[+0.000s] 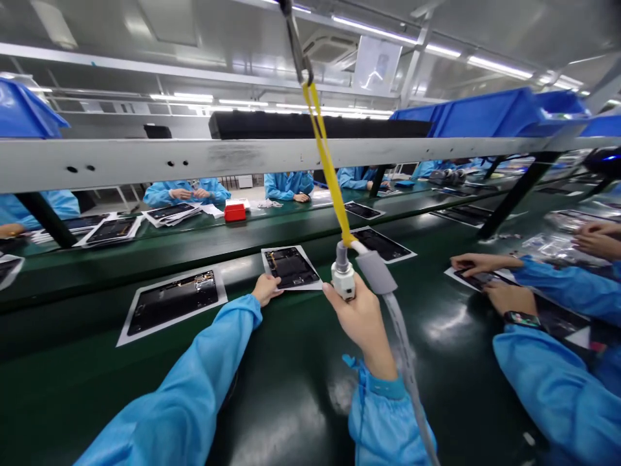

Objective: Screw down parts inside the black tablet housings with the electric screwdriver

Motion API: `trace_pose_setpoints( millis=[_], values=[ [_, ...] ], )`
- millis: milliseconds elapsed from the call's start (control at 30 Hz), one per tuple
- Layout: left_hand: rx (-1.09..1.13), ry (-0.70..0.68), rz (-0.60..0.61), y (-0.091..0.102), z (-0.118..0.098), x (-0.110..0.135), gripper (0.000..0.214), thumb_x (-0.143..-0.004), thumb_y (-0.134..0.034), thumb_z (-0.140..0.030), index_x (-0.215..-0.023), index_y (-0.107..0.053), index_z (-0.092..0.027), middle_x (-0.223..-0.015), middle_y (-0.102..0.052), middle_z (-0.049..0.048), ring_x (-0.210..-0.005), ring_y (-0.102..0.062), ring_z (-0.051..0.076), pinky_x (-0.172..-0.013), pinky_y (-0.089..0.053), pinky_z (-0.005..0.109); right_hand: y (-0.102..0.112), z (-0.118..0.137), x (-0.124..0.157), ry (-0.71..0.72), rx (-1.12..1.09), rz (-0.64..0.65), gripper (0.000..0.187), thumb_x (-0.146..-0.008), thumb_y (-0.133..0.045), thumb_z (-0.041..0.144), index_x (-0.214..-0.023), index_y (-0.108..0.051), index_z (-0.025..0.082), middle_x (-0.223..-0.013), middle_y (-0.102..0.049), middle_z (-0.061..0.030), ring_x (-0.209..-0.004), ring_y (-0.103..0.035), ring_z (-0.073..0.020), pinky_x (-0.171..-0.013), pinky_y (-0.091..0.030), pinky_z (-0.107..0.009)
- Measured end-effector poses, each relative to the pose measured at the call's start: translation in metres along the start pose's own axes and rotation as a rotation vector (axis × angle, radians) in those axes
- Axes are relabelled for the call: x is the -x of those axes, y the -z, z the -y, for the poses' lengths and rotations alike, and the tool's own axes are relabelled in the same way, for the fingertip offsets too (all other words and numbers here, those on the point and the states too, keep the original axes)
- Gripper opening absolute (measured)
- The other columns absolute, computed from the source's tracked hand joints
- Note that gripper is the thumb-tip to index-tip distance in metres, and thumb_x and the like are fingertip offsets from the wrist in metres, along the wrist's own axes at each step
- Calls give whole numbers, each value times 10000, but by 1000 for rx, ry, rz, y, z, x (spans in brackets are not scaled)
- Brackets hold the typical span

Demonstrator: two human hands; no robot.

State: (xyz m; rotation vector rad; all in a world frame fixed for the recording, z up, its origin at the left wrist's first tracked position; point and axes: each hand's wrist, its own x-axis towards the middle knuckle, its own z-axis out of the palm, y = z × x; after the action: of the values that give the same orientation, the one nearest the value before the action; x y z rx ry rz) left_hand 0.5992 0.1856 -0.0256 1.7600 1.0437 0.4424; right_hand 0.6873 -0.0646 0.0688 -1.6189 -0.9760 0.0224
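My right hand (358, 314) is wrapped around a white hanging power tool (343, 275) that dangles from a yellow strap (326, 158) and trails a grey hose (405, 353). My left hand (266, 288) reaches forward and grips the near-left corner of an opened tablet on a white tray (291, 267). That tray lies on the dark green conveyor belt (272, 362). Both my arms wear blue sleeves.
More opened tablets on white trays lie on the belt, one at the left (172, 303) and one further right (384, 245). A co-worker's hands (478, 264) rest on a tablet at my right. People in blue sit across the line. A red box (235, 212) stands beyond; blue bins (485, 113) sit on the overhead shelf.
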Motion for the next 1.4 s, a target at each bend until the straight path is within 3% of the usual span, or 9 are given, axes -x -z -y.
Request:
trace_pose_setpoints(
  millis=[200,333,433,567,700,867,1000,1100,1400],
  values=[
    [126,24,10,7,-23,24,361,-991,-637,-375,-1276,-593,-158,-1254,-617,102,-1057,-647,233,-891,-583,431,39,9,13,-32,52,-197,407,-784,-694,610,-864,-698,211,-650,-668,-35,-604,-613,-236,-572,-449,-318],
    [129,13,142,63,-7,87,271,-985,-640,-366,-1136,-619,-141,-1024,-644,48,-823,-635,155,-719,-567,308,65,9,24,-109,149,-347,529,-742,-723,670,-972,-726,194,-724,-694,-57,-655,-638,-262,-584,-443,-338],
    [113,21,296,116,21,160,316,-798,-808,-327,-976,-619,-148,-737,-539,-50,-612,-488,85,-560,-389,186,70,10,29,-122,108,-342,530,-744,-748,657,-1014,-726,202,-884,-729,-80,-826,-686,-308,-736,-512,-415],
    [61,132,558,163,50,245,278,-690,-830,-296,-861,-669,-147,-676,-529,-52,-586,-430,88,-533,-294,189,51,19,29,-21,-12,-246,316,-784,-790,525,-911,-741,240,-991,-737,-77,-975,-692,-343,-920,-514,-544],
    [-283,86,749,171,70,294,287,-810,-667,-206,-1096,-687,-222,-788,-629,-18,-623,-539,144,-544,-353,218,11,31,30,2,-231,-31,252,-783,-818,408,-959,-738,246,-981,-722,-57,-939,-698,-285,-925,-536,-532],
    [-794,-425,346,136,96,339,228,-823,-587,-65,-989,-665,-199,-948,-665,66,-805,-627,237,-693,-475,314,-50,41,44,-50,-506,314,402,-786,-803,393,-1118,-647,228,-778,-678,-11,-807,-676,-234,-876,-554,-491],
    [-977,-621,139,111,107,350,243,-711,-550,50,-829,-610,-154,-880,-617,88,-730,-573,227,-628,-466,325,-94,56,64,-58,-653,437,306,-812,-771,309,-1074,-631,237,-696,-635,27,-690,-618,-181,-795,-556,-441],
    [-985,-706,52,112,107,334,186,-755,-544,17,-816,-580,-155,-862,-597,87,-717,-545,222,-610,-455,328,-115,70,79,-64,-663,472,285,-802,-762,214,-1053,-633,252,-674,-628,43,-673,-627,-171,-744,-554,-409],
    [-936,-973,18,129,125,271,208,-979,-473,-61,-836,-607,-128,-857,-580,60,-722,-533,184,-655,-475,313,-128,69,98,-93,-654,473,203,-829,-719,193,-1007,-638,246,-660,-630,48,-666,-656,-174,-712,-557,-400]
  ],
)
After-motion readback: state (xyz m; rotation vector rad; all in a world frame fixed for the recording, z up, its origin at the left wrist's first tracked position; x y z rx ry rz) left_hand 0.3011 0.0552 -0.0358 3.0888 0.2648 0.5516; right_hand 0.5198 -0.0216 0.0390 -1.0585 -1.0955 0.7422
